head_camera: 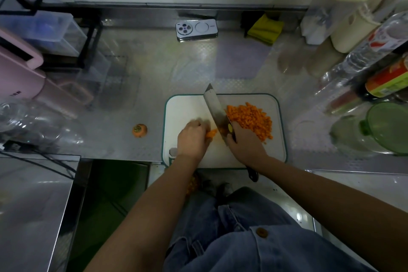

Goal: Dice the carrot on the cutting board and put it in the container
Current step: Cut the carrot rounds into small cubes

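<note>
The short orange carrot stub (pixel 211 133) is lying near the middle of the white plastic cutting board with the teal rim (pixel 183 108), and from where I am standing it looks like the last piece waiting to be cut. The person's left hand (pixel 193 139) is curling its fingers over the stub and pinning it down, though the fingertips are blurred. The right hand (pixel 244 143) is wrapping round the black handle of the broad steel cleaver (pixel 215 106), whose blade is coming down just beside the stub, between it and the finished work.

That finished work is a wide heap of small orange carrot dice (pixel 251 120), piling up on the right half of the board and touching the flat of the blade. So I am judging the dicing to be nearly over, with only a few more cuts needed.

The trimmed orange carrot top (pixel 139 130) is sitting on the patterned steel counter (pixel 154 73), well apart from the board on its left (discarded, I would guess).

Nothing is going into a container yet. A clear container with a green lid (pixel 388 128) is standing well off to the right, but I cannot tell whether it is the one meant, so the whole transfer is left.
</note>
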Demonstrator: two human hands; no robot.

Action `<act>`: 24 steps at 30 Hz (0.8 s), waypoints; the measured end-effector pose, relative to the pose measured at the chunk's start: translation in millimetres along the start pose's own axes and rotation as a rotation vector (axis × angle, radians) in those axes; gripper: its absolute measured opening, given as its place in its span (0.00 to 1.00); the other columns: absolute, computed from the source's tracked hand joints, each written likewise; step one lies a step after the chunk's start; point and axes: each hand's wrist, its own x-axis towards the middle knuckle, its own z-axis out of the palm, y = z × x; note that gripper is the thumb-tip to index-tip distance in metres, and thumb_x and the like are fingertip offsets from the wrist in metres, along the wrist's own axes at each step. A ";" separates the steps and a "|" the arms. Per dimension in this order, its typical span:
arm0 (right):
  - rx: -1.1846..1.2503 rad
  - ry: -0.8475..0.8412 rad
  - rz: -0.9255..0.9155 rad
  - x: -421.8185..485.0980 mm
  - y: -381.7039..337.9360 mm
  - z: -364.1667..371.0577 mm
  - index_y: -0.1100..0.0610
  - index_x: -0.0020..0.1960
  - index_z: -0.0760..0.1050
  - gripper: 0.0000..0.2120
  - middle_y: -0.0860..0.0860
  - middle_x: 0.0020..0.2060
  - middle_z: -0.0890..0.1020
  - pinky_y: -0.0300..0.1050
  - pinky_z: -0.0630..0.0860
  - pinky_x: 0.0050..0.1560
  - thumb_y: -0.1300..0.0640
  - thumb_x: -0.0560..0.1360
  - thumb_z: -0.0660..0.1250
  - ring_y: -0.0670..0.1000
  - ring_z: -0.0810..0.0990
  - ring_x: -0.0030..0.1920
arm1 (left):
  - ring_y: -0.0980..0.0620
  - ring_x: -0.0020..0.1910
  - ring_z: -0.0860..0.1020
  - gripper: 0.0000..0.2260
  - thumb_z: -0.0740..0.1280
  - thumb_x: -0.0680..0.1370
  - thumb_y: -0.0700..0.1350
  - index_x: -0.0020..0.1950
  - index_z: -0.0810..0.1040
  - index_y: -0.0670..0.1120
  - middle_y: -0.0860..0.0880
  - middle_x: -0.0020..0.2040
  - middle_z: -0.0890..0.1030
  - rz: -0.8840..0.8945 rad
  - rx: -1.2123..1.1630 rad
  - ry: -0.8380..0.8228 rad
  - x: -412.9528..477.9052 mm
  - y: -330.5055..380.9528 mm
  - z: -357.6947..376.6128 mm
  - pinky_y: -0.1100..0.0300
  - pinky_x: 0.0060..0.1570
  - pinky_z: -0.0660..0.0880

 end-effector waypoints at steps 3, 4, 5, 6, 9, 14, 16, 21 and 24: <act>-0.025 0.000 -0.040 -1.1 -0.3 -1.2 0.60 0.54 0.71 0.08 0.53 0.32 0.75 0.52 0.72 0.31 0.57 0.79 0.59 0.53 0.74 0.30 | 0.48 0.55 0.73 0.12 0.66 0.77 0.51 0.57 0.77 0.48 0.47 0.54 0.75 -0.010 0.028 0.004 -0.7 -1.3 -1.4 0.56 0.48 0.72; -0.030 -0.003 -0.050 -1.8 -0.6 -1.1 0.60 0.53 0.71 0.07 0.53 0.31 0.75 0.51 0.71 0.30 0.57 0.79 0.60 0.53 0.74 0.30 | 0.48 0.55 0.74 0.12 0.66 0.77 0.51 0.57 0.77 0.48 0.47 0.54 0.75 -0.017 0.030 0.001 -0.5 -1.4 -1.4 0.56 0.48 0.72; -0.033 -0.006 -0.058 -2.5 -1.4 -1.0 0.60 0.53 0.70 0.07 0.52 0.31 0.74 0.50 0.69 0.29 0.57 0.79 0.59 0.52 0.73 0.29 | 0.48 0.54 0.74 0.12 0.66 0.76 0.51 0.56 0.77 0.48 0.47 0.53 0.76 -0.027 0.028 -0.001 -0.5 -1.3 -1.4 0.56 0.48 0.72; -0.039 -0.008 -0.062 -3.1 -2.2 -0.5 0.60 0.52 0.70 0.07 0.50 0.30 0.72 0.47 0.66 0.29 0.57 0.79 0.59 0.51 0.72 0.29 | 0.47 0.53 0.74 0.11 0.67 0.76 0.51 0.55 0.77 0.47 0.46 0.53 0.76 -0.037 0.022 -0.003 -0.5 -1.1 -1.4 0.56 0.48 0.72; -0.088 -0.013 -0.068 -4.9 -4.7 1.5 0.59 0.51 0.69 0.06 0.46 0.29 0.68 0.43 0.61 0.28 0.55 0.79 0.59 0.49 0.69 0.28 | 0.46 0.50 0.76 0.10 0.67 0.76 0.49 0.54 0.78 0.46 0.46 0.52 0.76 -0.055 -0.004 -0.034 -0.6 -0.1 -0.7 0.54 0.46 0.72; -0.144 -0.051 -0.049 -4.8 -8.1 6.0 0.60 0.53 0.69 0.08 0.50 0.32 0.71 0.46 0.66 0.31 0.56 0.79 0.58 0.52 0.71 0.31 | 0.44 0.47 0.78 0.08 0.66 0.77 0.45 0.53 0.81 0.46 0.46 0.52 0.78 -0.085 -0.076 -0.048 -0.5 1.5 -1.2 0.53 0.48 0.75; -0.163 -0.090 -0.053 -4.6 -10.5 8.8 0.60 0.56 0.68 0.09 0.52 0.33 0.72 0.47 0.66 0.32 0.58 0.79 0.58 0.54 0.73 0.32 | 0.44 0.47 0.77 0.07 0.66 0.76 0.44 0.52 0.82 0.46 0.45 0.51 0.78 -0.099 -0.099 -0.056 -0.2 2.5 -1.0 0.54 0.47 0.73; -0.205 -0.098 -0.039 0.0 -15.9 14.6 0.60 0.59 0.67 0.11 0.55 0.36 0.76 0.49 0.71 0.32 0.58 0.78 0.58 0.59 0.78 0.36 | 0.42 0.47 0.77 0.07 0.68 0.74 0.43 0.50 0.82 0.44 0.44 0.49 0.78 -0.139 -0.149 -0.050 -1.4 4.0 -0.6 0.55 0.45 0.70; -0.162 -0.073 -0.004 7.2 -15.7 12.3 0.61 0.63 0.67 0.13 0.55 0.37 0.76 0.49 0.70 0.34 0.58 0.80 0.56 0.56 0.77 0.36 | 0.42 0.48 0.77 0.07 0.69 0.74 0.43 0.50 0.81 0.43 0.43 0.51 0.78 -0.143 -0.179 -0.041 -4.2 3.7 0.8 0.54 0.47 0.70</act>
